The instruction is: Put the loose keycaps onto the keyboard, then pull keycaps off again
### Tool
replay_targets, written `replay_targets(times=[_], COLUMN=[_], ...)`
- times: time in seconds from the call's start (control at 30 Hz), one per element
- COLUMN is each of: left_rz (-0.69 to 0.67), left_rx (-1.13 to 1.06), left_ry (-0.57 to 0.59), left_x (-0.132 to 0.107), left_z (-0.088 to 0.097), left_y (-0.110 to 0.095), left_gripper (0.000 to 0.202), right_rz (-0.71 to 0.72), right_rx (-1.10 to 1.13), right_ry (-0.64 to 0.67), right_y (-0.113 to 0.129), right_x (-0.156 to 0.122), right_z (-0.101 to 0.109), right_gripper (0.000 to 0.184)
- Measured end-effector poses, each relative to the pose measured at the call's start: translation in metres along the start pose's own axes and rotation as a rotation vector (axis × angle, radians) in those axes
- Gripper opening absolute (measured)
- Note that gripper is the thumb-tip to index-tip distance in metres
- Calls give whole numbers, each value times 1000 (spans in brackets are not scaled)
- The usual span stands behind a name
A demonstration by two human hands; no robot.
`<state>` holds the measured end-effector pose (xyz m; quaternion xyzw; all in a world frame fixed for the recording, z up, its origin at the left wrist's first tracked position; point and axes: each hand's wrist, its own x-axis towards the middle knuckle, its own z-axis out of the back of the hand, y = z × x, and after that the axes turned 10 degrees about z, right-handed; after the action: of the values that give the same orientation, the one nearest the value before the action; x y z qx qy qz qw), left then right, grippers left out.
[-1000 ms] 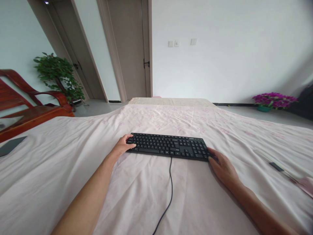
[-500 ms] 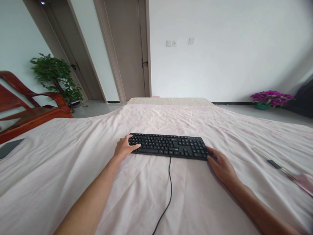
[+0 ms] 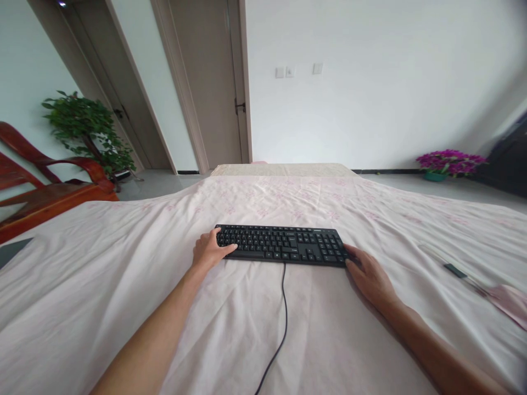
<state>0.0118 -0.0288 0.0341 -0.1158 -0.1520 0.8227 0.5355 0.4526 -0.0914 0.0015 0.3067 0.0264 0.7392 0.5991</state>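
Note:
A black computer keyboard [image 3: 280, 244] lies on a pale pink flowered cloth [image 3: 247, 318], its keys facing up. Gripping its left end is my left hand [image 3: 208, 249], the thumb over the lower keys and a finger at the upper left corner. My right hand [image 3: 368, 271] holds the right end, with the thumb at the near corner and the fingers along the side edge, partly hidden. From the keyboard's near edge a black cable [image 3: 285, 312] runs down toward me and leaves the picture at the bottom.
Right of my right hand lies a thin clear strip with a dark piece [image 3: 455, 270], beside a pink cloth [image 3: 510, 303]. A dark flat object [image 3: 14, 250] shows at the left edge. Beyond stand a wooden chair [image 3: 53, 186], a green plant [image 3: 80, 120] and purple flowers [image 3: 450, 162].
The keyboard's right end has swung slightly away from me, so it lies straighter; my right hand has moved with it. The whole view has shifted a little.

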Motion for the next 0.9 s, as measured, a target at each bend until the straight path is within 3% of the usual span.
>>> replay_targets(times=[0.3,0.9], left_rz=[-18,-11], left_rx=[34,33], left_ry=[-13,-6], left_x=[4,6], left_z=[-6,-7], left_y=[1,1], left_gripper=[93,99], right_rz=[-22,-13], right_rx=[-4,-12], right_ry=[-23,-29], right_y=[11,6], right_x=[-3,-4], right_z=[3,1], right_gripper=[45,46])
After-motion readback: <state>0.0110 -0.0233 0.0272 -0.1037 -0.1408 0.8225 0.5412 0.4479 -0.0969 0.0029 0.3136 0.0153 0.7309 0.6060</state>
